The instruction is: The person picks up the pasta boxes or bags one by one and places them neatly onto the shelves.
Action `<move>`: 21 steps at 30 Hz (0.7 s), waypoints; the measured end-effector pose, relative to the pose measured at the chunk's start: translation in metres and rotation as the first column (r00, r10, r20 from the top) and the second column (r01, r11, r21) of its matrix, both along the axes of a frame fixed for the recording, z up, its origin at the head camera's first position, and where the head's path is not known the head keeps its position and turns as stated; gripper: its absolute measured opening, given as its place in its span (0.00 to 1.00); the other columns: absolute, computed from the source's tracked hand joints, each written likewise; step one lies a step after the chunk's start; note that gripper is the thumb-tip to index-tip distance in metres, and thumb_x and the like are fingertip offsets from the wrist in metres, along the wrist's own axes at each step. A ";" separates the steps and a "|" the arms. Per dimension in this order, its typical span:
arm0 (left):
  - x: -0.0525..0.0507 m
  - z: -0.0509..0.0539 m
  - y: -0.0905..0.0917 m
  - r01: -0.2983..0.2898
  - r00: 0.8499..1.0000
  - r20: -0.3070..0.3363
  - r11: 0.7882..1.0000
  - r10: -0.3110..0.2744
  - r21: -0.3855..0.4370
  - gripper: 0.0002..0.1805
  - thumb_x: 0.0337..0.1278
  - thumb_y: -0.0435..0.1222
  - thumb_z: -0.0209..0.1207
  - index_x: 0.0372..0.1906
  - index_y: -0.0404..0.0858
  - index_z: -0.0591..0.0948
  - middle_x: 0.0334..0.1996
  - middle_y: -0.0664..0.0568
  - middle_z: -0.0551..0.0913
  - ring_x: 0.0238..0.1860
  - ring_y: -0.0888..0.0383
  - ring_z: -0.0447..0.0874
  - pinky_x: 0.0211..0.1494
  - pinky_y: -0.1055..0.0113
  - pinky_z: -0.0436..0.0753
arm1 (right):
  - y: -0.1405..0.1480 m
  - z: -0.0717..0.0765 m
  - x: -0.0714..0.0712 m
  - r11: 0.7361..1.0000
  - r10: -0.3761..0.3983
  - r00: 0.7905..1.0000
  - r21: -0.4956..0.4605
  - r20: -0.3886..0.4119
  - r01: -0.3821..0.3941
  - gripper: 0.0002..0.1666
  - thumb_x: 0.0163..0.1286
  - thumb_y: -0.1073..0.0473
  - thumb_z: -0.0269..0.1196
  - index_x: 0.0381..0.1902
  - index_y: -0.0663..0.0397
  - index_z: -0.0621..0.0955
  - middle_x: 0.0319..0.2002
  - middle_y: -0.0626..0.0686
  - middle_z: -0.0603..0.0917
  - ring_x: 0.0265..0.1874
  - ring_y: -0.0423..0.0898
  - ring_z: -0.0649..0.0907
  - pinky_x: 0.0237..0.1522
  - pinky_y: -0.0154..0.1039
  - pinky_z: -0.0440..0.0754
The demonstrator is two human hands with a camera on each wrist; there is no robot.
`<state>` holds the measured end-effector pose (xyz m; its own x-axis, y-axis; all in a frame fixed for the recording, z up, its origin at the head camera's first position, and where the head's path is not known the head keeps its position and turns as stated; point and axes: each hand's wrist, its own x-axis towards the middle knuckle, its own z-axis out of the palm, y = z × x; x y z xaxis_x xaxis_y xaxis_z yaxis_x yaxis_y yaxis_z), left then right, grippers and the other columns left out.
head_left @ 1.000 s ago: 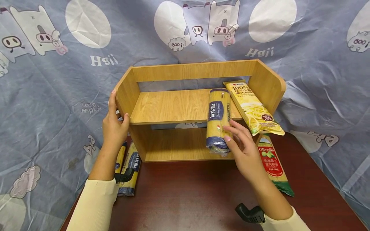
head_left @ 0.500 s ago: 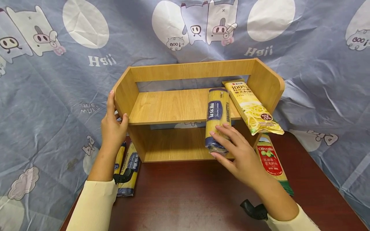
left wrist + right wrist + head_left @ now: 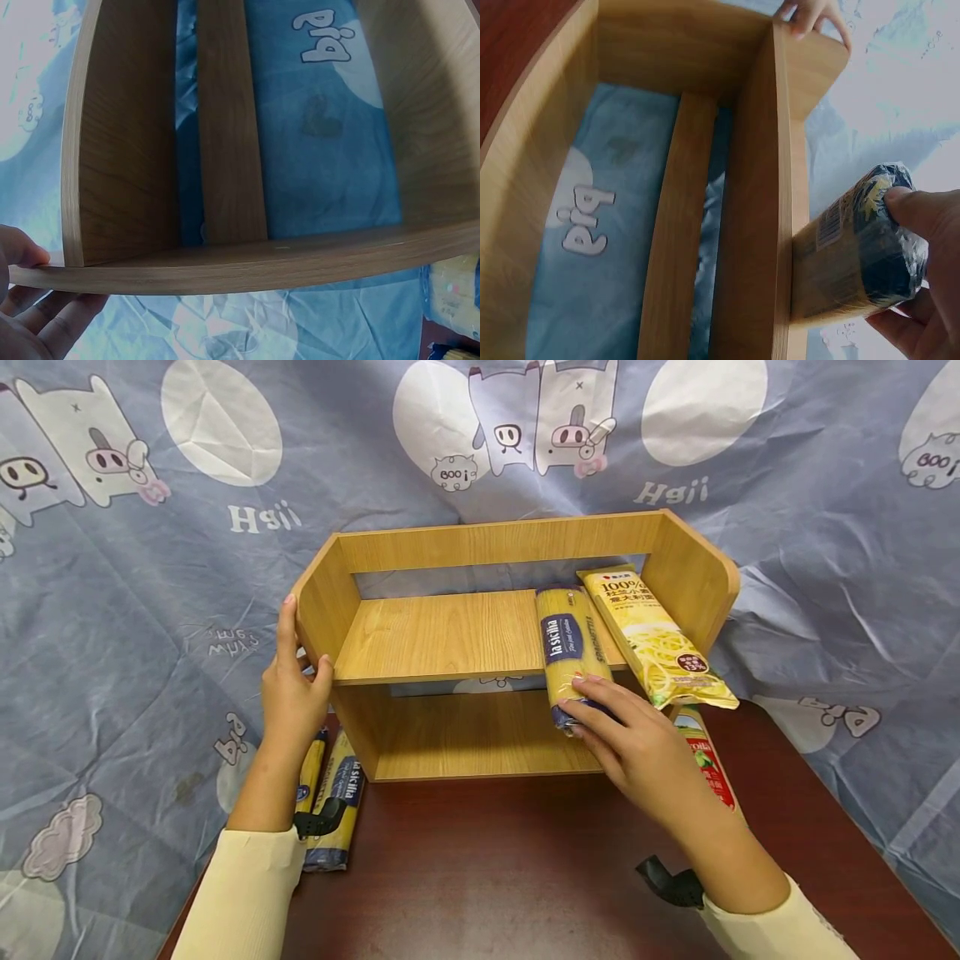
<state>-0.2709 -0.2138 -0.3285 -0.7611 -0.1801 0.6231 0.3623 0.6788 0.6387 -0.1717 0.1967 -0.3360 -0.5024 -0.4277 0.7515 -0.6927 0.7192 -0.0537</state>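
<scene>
A two-tier wooden shelf (image 3: 450, 635) stands on the table. My left hand (image 3: 294, 685) grips its left side panel; in the left wrist view, the thumb and fingers (image 3: 56, 322) lie on opposite faces of that panel. A la sicilia spaghetti pack (image 3: 564, 639), yellow and blue, lies on the upper board with its near end jutting past the front edge. My right hand (image 3: 637, 739) holds this near end, thumb on one side and fingers on the other in the right wrist view. Right of it lies a yellow pasta bag (image 3: 648, 639), also overhanging the edge.
Spaghetti packs (image 3: 337, 802) lie on the dark red table (image 3: 480, 877) left of the shelf. An Olivoila pasta bag (image 3: 708, 760) lies to the right, partly covered by my right arm. A patterned blue-grey cloth (image 3: 360, 443) hangs behind.
My right hand has moved lower onto the spaghetti pack's near end. That end has swung right and gone slightly farther back on the board. The left hand keeps its grip on the shelf.
</scene>
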 end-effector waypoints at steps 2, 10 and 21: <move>0.000 -0.001 0.000 -0.002 1.000 0.000 1.000 0.002 0.000 0.48 0.66 0.30 0.56 0.80 0.67 0.49 0.68 0.31 0.73 0.58 0.32 0.83 0.51 0.40 0.86 | 0.002 0.002 -0.002 1.000 -0.029 1.000 -0.002 -0.003 0.029 0.26 0.61 0.63 0.72 0.59 0.48 0.84 0.62 0.55 0.83 0.63 0.56 0.81 0.67 0.47 0.78; 0.000 -0.001 0.000 -0.006 1.000 0.000 1.000 0.006 -0.008 0.48 0.66 0.30 0.56 0.80 0.67 0.49 0.68 0.31 0.73 0.57 0.31 0.83 0.51 0.40 0.87 | 0.007 0.005 -0.011 0.992 -0.124 0.991 -0.018 -0.043 0.123 0.24 0.61 0.65 0.72 0.56 0.49 0.85 0.59 0.56 0.84 0.57 0.58 0.84 0.56 0.58 0.84; 0.000 -0.001 0.000 -0.015 1.000 -0.005 1.000 0.015 -0.015 0.48 0.66 0.30 0.57 0.80 0.66 0.49 0.67 0.31 0.74 0.56 0.32 0.84 0.51 0.41 0.87 | 0.013 0.005 -0.020 0.972 -0.236 0.972 -0.021 -0.015 0.236 0.24 0.63 0.68 0.69 0.58 0.51 0.85 0.60 0.56 0.84 0.59 0.60 0.84 0.61 0.60 0.81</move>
<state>-0.2708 -0.2137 -0.3297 -0.7552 -0.1824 0.6297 0.3551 0.6935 0.6268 -0.1918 0.2097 -0.3308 -0.5746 -0.2842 0.7675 -0.5042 0.8616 -0.0584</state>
